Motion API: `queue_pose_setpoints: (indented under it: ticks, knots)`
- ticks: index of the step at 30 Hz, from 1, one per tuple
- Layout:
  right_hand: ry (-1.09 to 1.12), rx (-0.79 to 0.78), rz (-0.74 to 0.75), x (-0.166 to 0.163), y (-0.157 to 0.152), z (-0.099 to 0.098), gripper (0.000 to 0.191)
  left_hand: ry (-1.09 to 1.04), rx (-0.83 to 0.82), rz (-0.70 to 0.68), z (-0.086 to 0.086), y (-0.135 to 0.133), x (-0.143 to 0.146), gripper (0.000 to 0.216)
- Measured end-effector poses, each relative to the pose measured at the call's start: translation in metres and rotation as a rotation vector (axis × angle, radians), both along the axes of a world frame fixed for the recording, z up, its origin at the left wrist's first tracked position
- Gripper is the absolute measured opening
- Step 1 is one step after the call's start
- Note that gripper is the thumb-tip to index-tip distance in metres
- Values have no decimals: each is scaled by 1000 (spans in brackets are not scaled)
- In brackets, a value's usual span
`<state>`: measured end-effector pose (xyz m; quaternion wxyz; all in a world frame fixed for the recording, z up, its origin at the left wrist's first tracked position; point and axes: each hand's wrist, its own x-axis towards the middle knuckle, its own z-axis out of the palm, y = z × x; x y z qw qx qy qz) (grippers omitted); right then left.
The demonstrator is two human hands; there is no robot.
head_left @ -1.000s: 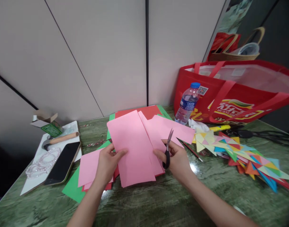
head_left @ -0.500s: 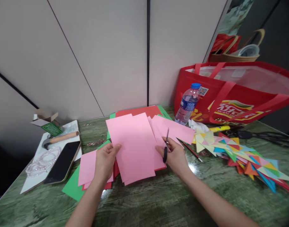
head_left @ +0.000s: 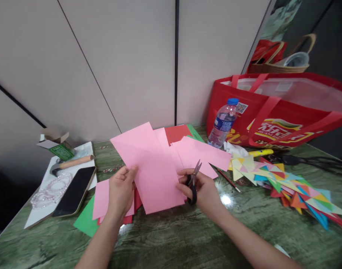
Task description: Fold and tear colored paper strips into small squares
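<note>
My left hand [head_left: 120,189] grips the left edge of a large pink paper sheet [head_left: 148,168], which is lifted and tilted over the pile. My right hand [head_left: 203,188] holds small black-handled scissors [head_left: 192,181] with the blades pointing up, and its fingertips touch the sheet's right edge. More pink sheets [head_left: 200,154], red paper [head_left: 178,133] and green paper [head_left: 85,224] lie spread on the green marble table [head_left: 187,239] under and around the held sheet.
A red tote bag [head_left: 280,116] and a water bottle [head_left: 223,122] stand at the back right. Coloured paper triangles [head_left: 288,185] and a yellow glue stick [head_left: 259,152] lie to the right. At left a white sheet carries a phone [head_left: 74,191], bead bracelets [head_left: 49,192], a hammer [head_left: 68,164] and a small box [head_left: 55,144].
The pink sheet has been lifted and swung to the left, its top corner now higher. My right hand with the scissors has dropped slightly toward the sheet's lower right edge.
</note>
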<state>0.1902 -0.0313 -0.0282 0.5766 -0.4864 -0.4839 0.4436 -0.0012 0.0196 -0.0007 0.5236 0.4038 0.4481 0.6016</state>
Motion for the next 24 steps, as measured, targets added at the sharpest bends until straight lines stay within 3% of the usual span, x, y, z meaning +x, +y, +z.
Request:
queue_pose_setpoints:
  ticks: [6, 10, 16, 20, 24]
  knots:
    - [58, 33, -135, 7, 7, 1, 27, 66, 62, 162, 8, 4, -11, 16]
    - [22, 30, -169, 10, 9, 1, 26, -15, 81, 128, 14, 5, -13, 19]
    - [-174, -151, -127, 28, 22, -21, 32, 9, -8, 166, 13, 10, -18, 25]
    - [-285, -180, -158, 38, 29, -34, 34, 125, -3, 242, 11, 16, -30, 22]
    - [-468, -181, -178, 40, 28, -33, 27, 247, 69, 386, 16, 21, -47, 20]
